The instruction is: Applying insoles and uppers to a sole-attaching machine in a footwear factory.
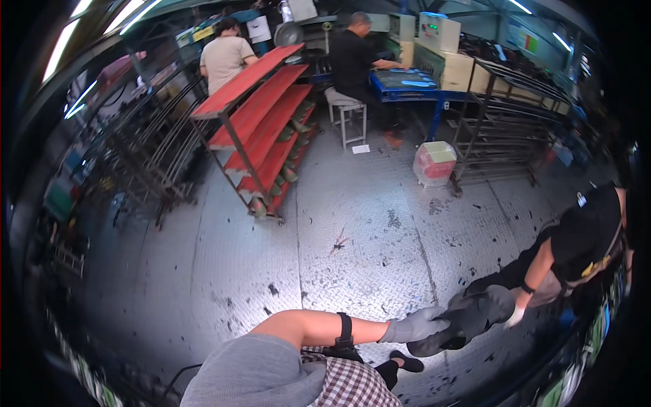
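My left arm in a short grey sleeve reaches across to the right, with a black band round the forearm. My left hand, in a grey glove, is closed on a bulky black item low at the right. Its exact kind I cannot make out. Against it lies a rounded dark grey piece. Close beyond that piece is the white-gloved hand of a co-worker dressed in black. My right hand does not show. Below my arm are a checked apron and a black shoe.
A rack with red shelves bears greenish shapes lower down. At the back one person sits at a blue worktable; another stands behind the rack. A metal rack and a bin stand right. Dark scraps dot the metal floor.
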